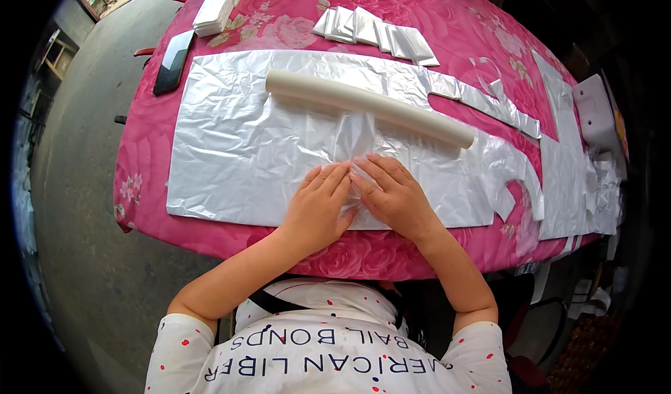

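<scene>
Grip: my left hand (316,209) and right hand (397,202) come together over clear plastic film (355,137); pinched or merely pressed, I can't tell | Film: runs toward 12 o'clock, long axis roughly 12–6, hands about equally near | Pale tube (367,106): beyond, 12 o'clock

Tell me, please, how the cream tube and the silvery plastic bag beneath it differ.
The cream tube is smooth and rounded; the silvery plastic bag is flat and creased. The tube looks matte; the bag is shiny. The tube is narrow; the bag spreads much wider. Both run left to right.
</scene>
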Action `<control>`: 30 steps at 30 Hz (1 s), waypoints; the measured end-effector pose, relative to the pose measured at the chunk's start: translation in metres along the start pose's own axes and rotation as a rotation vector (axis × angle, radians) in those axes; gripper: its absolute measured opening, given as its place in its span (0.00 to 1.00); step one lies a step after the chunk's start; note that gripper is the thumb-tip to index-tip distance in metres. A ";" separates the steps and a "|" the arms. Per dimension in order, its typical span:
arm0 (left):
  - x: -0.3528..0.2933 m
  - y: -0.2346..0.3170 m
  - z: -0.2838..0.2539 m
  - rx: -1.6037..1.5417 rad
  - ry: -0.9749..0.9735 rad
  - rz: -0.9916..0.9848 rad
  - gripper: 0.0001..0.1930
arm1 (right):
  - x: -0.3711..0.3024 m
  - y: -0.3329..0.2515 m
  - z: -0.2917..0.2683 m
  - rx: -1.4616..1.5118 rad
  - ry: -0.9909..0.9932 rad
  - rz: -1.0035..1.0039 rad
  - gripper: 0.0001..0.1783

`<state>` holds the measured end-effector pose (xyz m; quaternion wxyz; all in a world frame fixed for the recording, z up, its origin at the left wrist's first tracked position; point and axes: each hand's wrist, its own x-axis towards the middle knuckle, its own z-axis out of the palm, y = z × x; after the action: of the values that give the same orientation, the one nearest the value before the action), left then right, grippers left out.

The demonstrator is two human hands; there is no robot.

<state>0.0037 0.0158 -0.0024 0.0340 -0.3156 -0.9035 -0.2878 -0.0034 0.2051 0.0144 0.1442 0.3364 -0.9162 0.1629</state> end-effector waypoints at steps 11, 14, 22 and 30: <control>0.012 -0.006 -0.004 0.124 0.049 0.071 0.23 | 0.013 0.039 -0.003 0.308 -0.154 0.054 0.27; 0.015 -0.013 -0.004 0.239 0.064 0.145 0.21 | 0.013 0.037 0.000 0.305 -0.087 0.065 0.25; -0.020 -0.001 -0.015 0.012 0.079 0.343 0.18 | -0.017 0.004 0.007 0.228 0.067 -0.104 0.13; -0.031 0.002 -0.005 0.013 0.111 0.248 0.25 | -0.026 -0.006 -0.004 0.370 -0.027 0.035 0.12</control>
<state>0.0290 -0.0024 -0.0048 0.1214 -0.4081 -0.8562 -0.2927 0.0201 0.2172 0.0096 0.0648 0.3433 -0.8783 0.3264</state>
